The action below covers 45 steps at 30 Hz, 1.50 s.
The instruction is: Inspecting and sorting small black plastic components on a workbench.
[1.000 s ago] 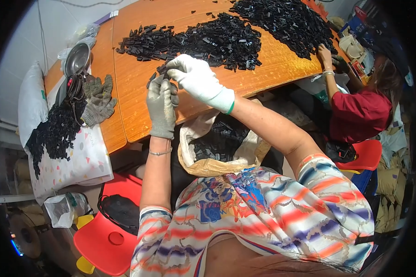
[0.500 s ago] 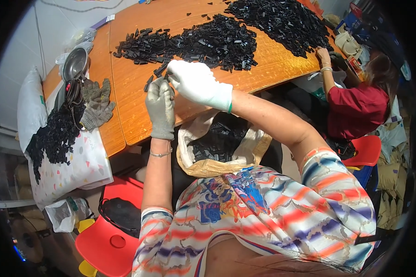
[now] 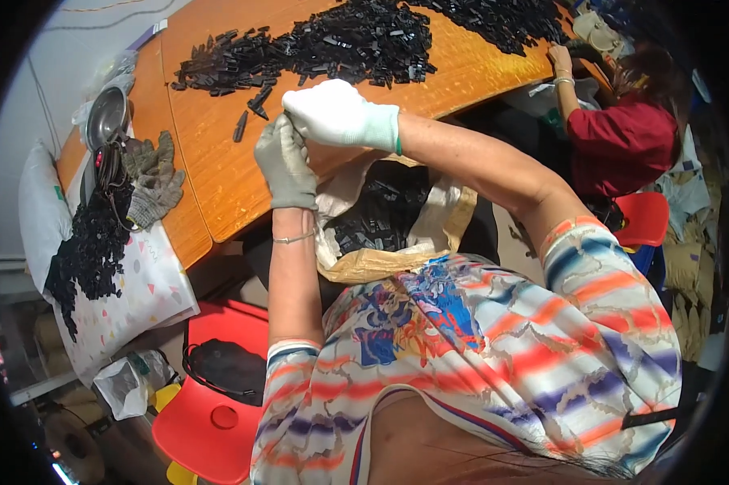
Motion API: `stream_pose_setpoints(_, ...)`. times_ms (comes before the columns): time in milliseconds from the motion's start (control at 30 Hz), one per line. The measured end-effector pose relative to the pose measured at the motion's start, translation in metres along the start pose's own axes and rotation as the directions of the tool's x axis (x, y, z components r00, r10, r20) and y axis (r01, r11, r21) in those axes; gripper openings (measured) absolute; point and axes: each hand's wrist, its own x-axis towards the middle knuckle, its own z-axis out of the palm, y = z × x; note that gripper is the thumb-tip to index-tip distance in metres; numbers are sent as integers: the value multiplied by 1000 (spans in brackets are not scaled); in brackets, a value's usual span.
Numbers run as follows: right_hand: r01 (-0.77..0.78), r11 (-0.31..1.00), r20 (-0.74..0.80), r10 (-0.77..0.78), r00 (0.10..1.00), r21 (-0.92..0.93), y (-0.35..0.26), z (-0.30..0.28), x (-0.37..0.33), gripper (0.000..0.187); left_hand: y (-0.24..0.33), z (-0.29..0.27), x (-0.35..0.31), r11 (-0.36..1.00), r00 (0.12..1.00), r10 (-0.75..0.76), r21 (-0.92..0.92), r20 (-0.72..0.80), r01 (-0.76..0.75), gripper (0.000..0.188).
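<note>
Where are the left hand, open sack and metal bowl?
Left hand [image 3: 284, 160], head view: middle of the glove.
Open sack [image 3: 377, 265], head view: its near rim.
Metal bowl [image 3: 107, 117], head view: its inner side.

On my feed, the table [image 3: 211, 153] looks like smooth, glossy wood, scuffed in patches. On it I see faintly shiny black plastic pieces [image 3: 364, 44]; above it, a matt knit white glove [image 3: 332, 113]. At its left end sits a polished metal bowl [image 3: 107, 117]. Before its near edge: a creased tan sack [image 3: 381, 265], paper or woven plastic, I can't tell, and a smooth red plastic chair [image 3: 191, 428].
</note>
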Motion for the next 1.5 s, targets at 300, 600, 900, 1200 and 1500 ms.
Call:
stream_pose_setpoints(300,-391,879,67,388,919,272,22,3,-15,31,-1,-15,-3,982,942,-183,92,281,163,19)
stream_pose_setpoints(600,-176,653,230,3,973,737,37,13,-41,36,-8,-22,-31,945,895,-278,-70,349,320,21)
stream_pose_setpoints(900,-273,752,522,-110,846,600,43,3,-49,38,-46,-47,-78,925,847,-357,276,393,262,33)
stream_pose_setpoints(1200,-62,996,38,65,997,-69,87,48,31,19,2,-50,-38,230,859,325,848,395,-477,27)
stream_pose_setpoints(1500,75,982,179,-43,983,-176,93,54,58,14,21,-67,76,-213,923,338,970,186,-117,27)
